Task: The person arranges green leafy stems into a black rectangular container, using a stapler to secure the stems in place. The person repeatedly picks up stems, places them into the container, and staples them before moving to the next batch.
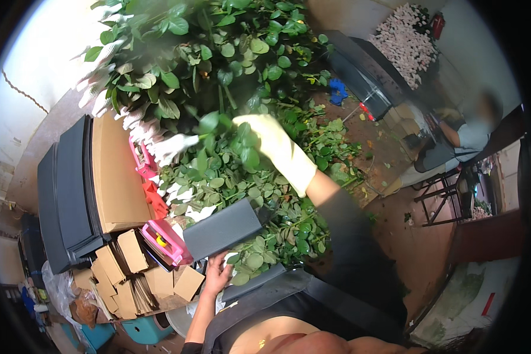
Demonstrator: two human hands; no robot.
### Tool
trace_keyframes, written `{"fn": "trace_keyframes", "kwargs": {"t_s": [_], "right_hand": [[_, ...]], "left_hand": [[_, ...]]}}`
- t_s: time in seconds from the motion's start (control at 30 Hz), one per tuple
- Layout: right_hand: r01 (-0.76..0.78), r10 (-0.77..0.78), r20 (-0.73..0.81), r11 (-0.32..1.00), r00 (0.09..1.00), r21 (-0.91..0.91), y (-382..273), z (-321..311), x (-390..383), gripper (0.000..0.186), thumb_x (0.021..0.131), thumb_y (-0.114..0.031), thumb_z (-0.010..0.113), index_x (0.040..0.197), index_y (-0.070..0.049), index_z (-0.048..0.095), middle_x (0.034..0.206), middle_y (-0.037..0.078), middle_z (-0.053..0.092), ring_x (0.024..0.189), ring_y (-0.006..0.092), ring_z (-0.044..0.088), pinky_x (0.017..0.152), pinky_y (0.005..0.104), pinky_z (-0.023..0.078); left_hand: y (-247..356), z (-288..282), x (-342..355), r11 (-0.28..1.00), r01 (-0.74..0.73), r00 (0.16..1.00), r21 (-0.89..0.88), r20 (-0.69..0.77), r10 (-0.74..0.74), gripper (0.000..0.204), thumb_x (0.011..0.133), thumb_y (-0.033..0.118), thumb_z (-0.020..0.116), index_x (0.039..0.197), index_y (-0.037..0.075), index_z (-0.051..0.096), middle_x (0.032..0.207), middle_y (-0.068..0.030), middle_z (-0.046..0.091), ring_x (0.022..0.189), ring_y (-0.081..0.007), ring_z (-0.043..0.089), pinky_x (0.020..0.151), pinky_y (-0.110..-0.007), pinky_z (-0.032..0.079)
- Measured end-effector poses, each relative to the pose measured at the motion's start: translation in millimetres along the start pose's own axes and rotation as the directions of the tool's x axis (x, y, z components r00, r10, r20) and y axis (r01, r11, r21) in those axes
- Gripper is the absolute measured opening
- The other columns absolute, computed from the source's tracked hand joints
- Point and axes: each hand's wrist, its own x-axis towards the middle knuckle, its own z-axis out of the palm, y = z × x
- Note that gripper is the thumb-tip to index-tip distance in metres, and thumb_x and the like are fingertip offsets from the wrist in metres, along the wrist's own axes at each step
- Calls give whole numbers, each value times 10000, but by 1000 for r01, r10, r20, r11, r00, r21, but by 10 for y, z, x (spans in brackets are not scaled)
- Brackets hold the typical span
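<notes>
Tight quarters for the left hand [217, 275]: grey block [224, 229] right above it, cardboard pieces [159, 281] and pink holder [182, 252] to its left, leaves to its right. Right hand [269, 143] was in among the leafy stems [218, 65], which blocked most of the way forward. Best gap was right of the foliage, over the brown tabletop [363, 137]: only loose leaves low down, then blue object [337, 92] and black box [360, 74] farther up.

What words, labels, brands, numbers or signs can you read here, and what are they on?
None can be read.
Gray box: no legible print.
Pink plastic thing: no legible letters.
Red object at top right: too small and blurred to tell.
</notes>
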Motion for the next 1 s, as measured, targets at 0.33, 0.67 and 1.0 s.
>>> {"fn": "trace_keyframes", "kwargs": {"t_s": [0.33, 0.67, 1.0], "right_hand": [[319, -35, 477, 785, 878, -530, -967, -34, -1272, 83, 865, -208, 619, 804, -169, 660, 641, 78, 605, 595, 264, 641, 532, 411, 479], [-135, 513, 463, 762, 722, -633, -445, 696, -2373, 190, 847, -117, 669, 1015, -94, 755, 1020, 129, 737, 938, 349, 699, 800, 443, 562], [173, 304, 614, 786, 728, -594, -1487, 1171, -2120, 437, 1003, -431, 569, 1291, -121, 675, 972, 174, 742, 884, 353, 720, 804, 459, 562]], "left_hand": [[-207, 288, 164, 980, -58, 936, 189, -330, 119, 224, 943, 191, 761, 1123, 57, 752, 901, -117, 725, 796, -199, 686, 739, -345, 545], [-77, 339, 215, 974, -215, 901, 70, -371, 225, 189, 862, 134, 765, 1039, 67, 768, 1026, -129, 743, 995, -293, 699, 887, -397, 554], [63, 338, 150, 975, -184, 867, 127, -447, 221, 233, 868, 263, 774, 1052, 125, 732, 967, -110, 709, 944, -335, 666, 840, -449, 544]]}}
